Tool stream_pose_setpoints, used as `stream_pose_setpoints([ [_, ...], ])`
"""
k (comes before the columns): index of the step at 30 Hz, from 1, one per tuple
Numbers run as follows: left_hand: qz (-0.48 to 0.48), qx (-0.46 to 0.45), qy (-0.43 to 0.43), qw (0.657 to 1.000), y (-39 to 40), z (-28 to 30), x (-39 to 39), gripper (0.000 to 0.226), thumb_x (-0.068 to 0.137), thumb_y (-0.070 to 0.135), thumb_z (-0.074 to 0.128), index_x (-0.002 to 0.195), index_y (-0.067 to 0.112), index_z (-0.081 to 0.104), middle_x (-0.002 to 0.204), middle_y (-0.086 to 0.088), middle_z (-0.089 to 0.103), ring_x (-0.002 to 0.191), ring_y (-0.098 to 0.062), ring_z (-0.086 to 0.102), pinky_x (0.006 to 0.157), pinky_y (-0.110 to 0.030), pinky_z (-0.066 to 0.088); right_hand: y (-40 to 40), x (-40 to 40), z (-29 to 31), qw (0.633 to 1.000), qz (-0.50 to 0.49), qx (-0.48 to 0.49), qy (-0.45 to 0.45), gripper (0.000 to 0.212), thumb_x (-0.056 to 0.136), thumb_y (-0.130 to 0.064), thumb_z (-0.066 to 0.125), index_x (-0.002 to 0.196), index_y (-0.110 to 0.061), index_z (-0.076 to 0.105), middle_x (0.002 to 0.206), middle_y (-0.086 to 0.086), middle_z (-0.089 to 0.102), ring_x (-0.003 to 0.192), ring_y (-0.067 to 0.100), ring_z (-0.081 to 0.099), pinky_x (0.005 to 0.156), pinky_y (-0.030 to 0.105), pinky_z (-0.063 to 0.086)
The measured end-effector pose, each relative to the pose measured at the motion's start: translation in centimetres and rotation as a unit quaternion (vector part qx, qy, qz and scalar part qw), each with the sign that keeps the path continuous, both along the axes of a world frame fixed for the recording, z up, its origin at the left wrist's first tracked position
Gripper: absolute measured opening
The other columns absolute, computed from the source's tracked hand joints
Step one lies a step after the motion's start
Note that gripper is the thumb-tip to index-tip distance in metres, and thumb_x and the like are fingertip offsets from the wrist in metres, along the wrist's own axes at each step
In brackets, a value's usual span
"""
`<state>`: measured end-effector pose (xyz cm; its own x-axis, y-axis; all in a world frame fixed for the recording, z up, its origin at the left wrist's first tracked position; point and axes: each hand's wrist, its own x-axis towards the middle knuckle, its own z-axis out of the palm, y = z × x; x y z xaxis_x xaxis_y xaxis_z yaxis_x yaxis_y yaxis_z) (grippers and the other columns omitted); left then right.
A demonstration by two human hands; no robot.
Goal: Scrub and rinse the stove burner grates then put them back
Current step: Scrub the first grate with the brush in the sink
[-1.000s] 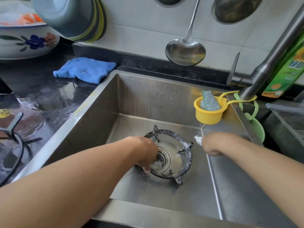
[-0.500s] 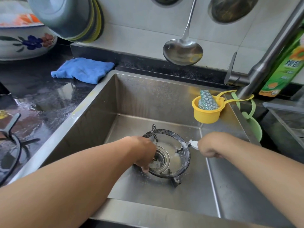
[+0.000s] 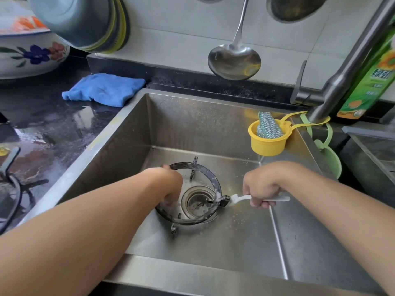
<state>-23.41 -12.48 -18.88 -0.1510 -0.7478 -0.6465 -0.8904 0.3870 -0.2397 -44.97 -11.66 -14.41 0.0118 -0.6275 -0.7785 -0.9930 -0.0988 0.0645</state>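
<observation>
Since a second ago the right hand (image 3: 261, 186) has drawn back so that the white toothbrush (image 3: 241, 198) it grips now shows most of its length, and the burner grate (image 3: 210, 178) has been tipped up on its far side. That hand's fingers are curled round the toothbrush handle, whose tail sticks out past the knuckles to the right; the bristle end touches one soapy prong on the grate's right edge. The left hand (image 3: 168, 186) reaches in from the other side and grips the ring's left rim, fingers curled over it, with a fingertip showing at the far-left arc. The grate sits on the floor of the steel sink (image 3: 119, 146), straddling the drain strainer (image 3: 197, 200), between the two hands. Foam flecks the ring and the basin near the brush. On the sink's right wall hangs a yellow cup (image 3: 267, 146) holding a scouring pad (image 3: 268, 127), looped to the faucet (image 3: 342, 71). A blue cloth (image 3: 102, 89) lies on the wet black surface (image 3: 42, 124) to the left, and a second grate (image 3: 10, 184) sits at the far-left edge.
</observation>
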Motion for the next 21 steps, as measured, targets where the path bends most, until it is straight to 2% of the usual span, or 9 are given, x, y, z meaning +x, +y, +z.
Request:
stream_pose_setpoints([
  [3, 0.022, 0.006, 0.02, 1.0, -0.4, -0.1, 0.8, 0.065, 0.094, 0.032, 0.069, 0.15, 0.011, 0.045, 0.152, -0.009, 0.049, 0.136, -0.031, 0.05, 0.108, -0.037, 0.045, 0.7, -0.2, -0.2, 0.995, -0.059, 0.073, -0.02, 0.013, 0.097, -0.002, 0.048, 0.103, 0.002, 0.059, 0.068, 0.011, 0.054, 0.045, 0.016, 0.042, 0.04, 0.019, 0.036],
  [5, 0.037, 0.017, 0.024, 0.999, -0.3, -0.1, 1.1, 0.071, 0.093, 0.04, 0.07, 0.153, 0.014, 0.043, 0.156, -0.008, 0.045, 0.14, -0.03, 0.047, 0.111, -0.037, 0.042, 1.2, 0.3, -0.3, 0.996, -0.055, 0.067, -0.031, 0.01, 0.096, 0.0, 0.046, 0.096, 0.0, 0.056, 0.064, 0.01, 0.047, 0.042, 0.015, 0.034, 0.038, 0.016, 0.028],
  [8, 0.021, 0.014, 0.038, 0.999, 0.5, 0.2, 0.3, 0.084, 0.088, 0.063, 0.065, 0.156, 0.023, 0.037, 0.162, -0.013, 0.026, 0.145, -0.035, 0.033, 0.111, -0.039, 0.037, 1.0, 1.2, -0.6, 0.996, -0.049, 0.033, -0.069, 0.02, 0.093, 0.006, 0.044, 0.079, -0.006, 0.051, 0.064, 0.009, 0.038, 0.045, 0.017, 0.024, 0.041, 0.016, 0.021],
  [10, -0.029, 0.022, 0.094, 0.995, 1.6, 0.5, -1.1, 0.082, 0.088, 0.07, 0.06, 0.153, 0.025, 0.043, 0.156, -0.009, 0.036, 0.142, -0.033, 0.037, 0.105, -0.037, 0.039, 1.1, 1.9, -0.9, 0.996, -0.043, 0.037, -0.064, 0.028, 0.093, 0.01, 0.04, 0.076, -0.009, 0.051, 0.064, 0.008, 0.034, 0.046, 0.017, 0.023, 0.039, 0.016, 0.02],
  [12, -0.068, 0.077, 0.142, 0.984, 2.6, -0.1, -2.5, 0.068, 0.093, 0.062, 0.061, 0.143, 0.017, 0.055, 0.141, -0.006, 0.057, 0.127, -0.029, 0.053, 0.094, -0.033, 0.044, 1.3, 2.3, -1.5, 0.997, -0.05, 0.03, -0.057, 0.029, 0.094, 0.011, 0.037, 0.102, 0.0, 0.063, 0.065, 0.008, 0.036, 0.046, 0.016, 0.025, 0.037, 0.016, 0.022],
  [14, -0.105, 0.101, 0.147, 0.978, 3.4, -0.8, -3.4, 0.05, 0.096, 0.046, 0.063, 0.126, 0.006, 0.062, 0.12, -0.011, 0.067, 0.1, -0.028, 0.058, 0.078, -0.034, 0.042, 1.4, 2.3, -2.2, 0.996, -0.056, 0.028, -0.059, 0.037, 0.094, 0.011, 0.034, 0.121, 0.007, 0.059, 0.068, 0.009, 0.038, 0.047, 0.016, 0.027, 0.036, 0.016, 0.023],
  [16, -0.125, 0.088, 0.144, 0.978, 3.7, -0.8, -3.3, 0.035, 0.097, 0.033, 0.063, 0.114, 0.002, 0.064, 0.099, -0.01, 0.064, 0.086, -0.027, 0.052, 0.07, -0.033, 0.036, 0.9, 1.8, -2.5, 0.995, -0.068, 0.032, -0.066, 0.035, 0.094, 0.011, 0.032, 0.116, 0.005, 0.06, 0.068, 0.008, 0.037, 0.046, 0.015, 0.027, 0.037, 0.014, 0.023],
  [18, -0.113, 0.085, 0.154, 0.978, 3.3, 0.1, -2.8, 0.025, 0.097, 0.027, 0.062, 0.108, 0.004, 0.065, 0.089, -0.008, 0.063, 0.078, -0.025, 0.054, 0.065, -0.031, 0.035, 0.2, 0.8, -1.9, 0.994, -0.075, 0.028, -0.077, 0.033, 0.094, 0.01, 0.032, 0.106, -0.002, 0.059, 0.067, 0.01, 0.039, 0.048, 0.015, 0.028, 0.041, 0.013, 0.024],
  [21, -0.031, 0.083, 0.225, 0.97, 1.8, 2.2, -2.1, 0.014, 0.095, 0.016, 0.058, 0.102, 0.009, 0.068, 0.086, -0.008, 0.077, 0.062, -0.016, 0.062, 0.061, -0.028, 0.048, -0.9, -0.6, 0.0, 0.998, -0.033, -0.021, -0.041, 0.042, 0.09, 0.011, 0.04, 0.116, -0.009, 0.065, 0.09, 0.021, 0.06, 0.059, 0.022, 0.042, 0.045, 0.024, 0.031],
])
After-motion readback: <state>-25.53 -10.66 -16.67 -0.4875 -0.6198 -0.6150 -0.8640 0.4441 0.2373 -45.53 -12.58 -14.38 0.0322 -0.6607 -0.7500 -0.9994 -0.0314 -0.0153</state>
